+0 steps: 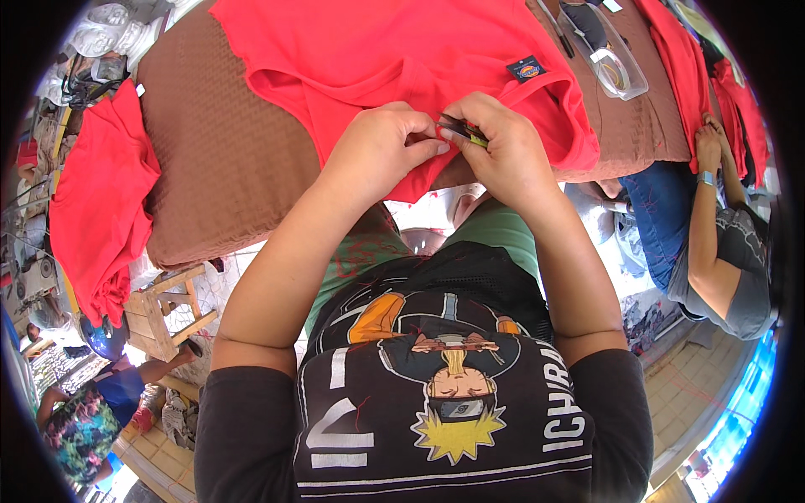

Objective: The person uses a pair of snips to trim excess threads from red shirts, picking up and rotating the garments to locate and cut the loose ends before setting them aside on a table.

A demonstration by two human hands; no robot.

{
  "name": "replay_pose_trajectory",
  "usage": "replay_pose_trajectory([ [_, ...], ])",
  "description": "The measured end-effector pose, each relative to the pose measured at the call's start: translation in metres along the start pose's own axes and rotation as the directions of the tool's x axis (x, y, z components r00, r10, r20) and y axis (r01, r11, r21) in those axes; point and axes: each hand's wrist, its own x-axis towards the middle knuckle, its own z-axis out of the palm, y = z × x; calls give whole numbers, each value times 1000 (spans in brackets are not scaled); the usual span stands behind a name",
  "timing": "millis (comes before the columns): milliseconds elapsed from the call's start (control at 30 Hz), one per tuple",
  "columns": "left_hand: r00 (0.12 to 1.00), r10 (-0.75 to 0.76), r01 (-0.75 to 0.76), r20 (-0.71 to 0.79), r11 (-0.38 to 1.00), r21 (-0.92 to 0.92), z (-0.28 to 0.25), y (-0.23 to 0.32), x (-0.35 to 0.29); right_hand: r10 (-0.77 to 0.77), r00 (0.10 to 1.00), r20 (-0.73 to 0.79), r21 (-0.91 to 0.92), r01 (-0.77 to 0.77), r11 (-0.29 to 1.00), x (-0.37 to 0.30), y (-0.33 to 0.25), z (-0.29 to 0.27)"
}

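A red garment [369, 50] lies spread over a brown padded table, its near edge hanging toward my lap. My left hand [377, 151] is closed in a pinch on the near part of this garment; any thread between the fingertips is too small to see. Close to those fingertips, my right hand [507, 151] grips a small pair of thread snips [463, 130] with dark blades and a bit of yellow-green. The blades point left, toward the pinched spot. A dark label [526, 69] sits on the garment just beyond my right hand.
The brown table cover [201, 168] extends to both sides. At the far right lies a clear plastic box [620, 71] near a dark pen-like tool [563, 38]. Another red garment [105, 193] hangs at the left edge. A co-worker [721, 260] handles red cloth at right; another person sits lower left.
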Motion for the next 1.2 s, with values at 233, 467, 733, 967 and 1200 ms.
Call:
replay_pose_trajectory([
  [233, 989, -142, 129, -43, 965, -226, 8, 7, -11, 130, 987, 91, 93, -138, 986, -8, 1, -9],
  [467, 970, -235, 240, 54, 913, -331, 7, 10, -11, -16, 1000, -13, -215, 12, 977, -26, 10, 8],
  [733, 974, -226, 218, 23, 904, -367, 11, 7, -13, -4, 995, 103, -53, 9, 999, -21, 7, -16],
  [967, 974, -222, 222, 46, 887, -404, 11, 2, -13, 8, 976, 217, 40, -17, 999, -13, 4, -34],
  [1200, 981, -195, 188, 15, 918, -349, 12, 3, -14, 52, 958, 281, 77, -76, 994, -8, 12, -32],
])
